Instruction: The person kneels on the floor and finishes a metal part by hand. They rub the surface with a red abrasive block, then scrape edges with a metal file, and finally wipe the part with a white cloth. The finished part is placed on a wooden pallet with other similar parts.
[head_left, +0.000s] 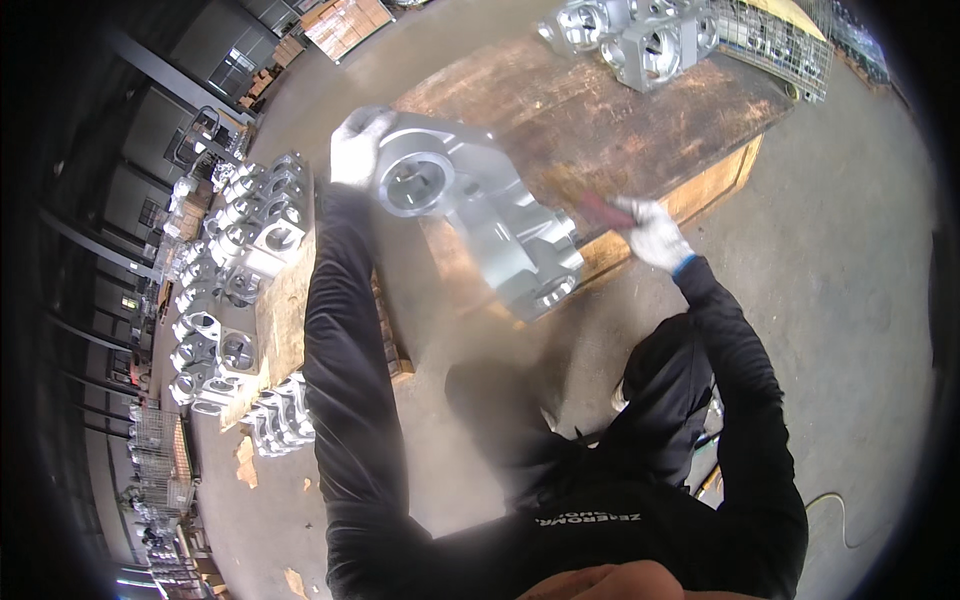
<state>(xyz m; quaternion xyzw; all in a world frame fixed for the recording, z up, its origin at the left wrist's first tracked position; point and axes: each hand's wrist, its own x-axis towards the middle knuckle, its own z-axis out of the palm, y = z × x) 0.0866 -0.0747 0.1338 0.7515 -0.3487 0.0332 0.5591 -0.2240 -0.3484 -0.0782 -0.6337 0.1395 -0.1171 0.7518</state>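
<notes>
A large silver metal casting (482, 225) with a round bore at one end is tilted over the near left part of the wooden table. My left hand (358, 147), in a white glove, is closed on the casting's upper left corner beside the bore. To the right of the casting, my gloved right hand (655, 236) is closed around a red-handled tool (604, 212). Its yellowish-brown far end is smeared by motion, so I cannot tell its exact kind, nor whether it touches the casting.
Several similar castings (655, 50) stand on the far edge of the wooden table (640, 125), near a wire basket (770, 35). On the left, many more castings (238, 350) crowd another wooden surface (283, 310). A thin hose (845, 520) lies on the floor at right.
</notes>
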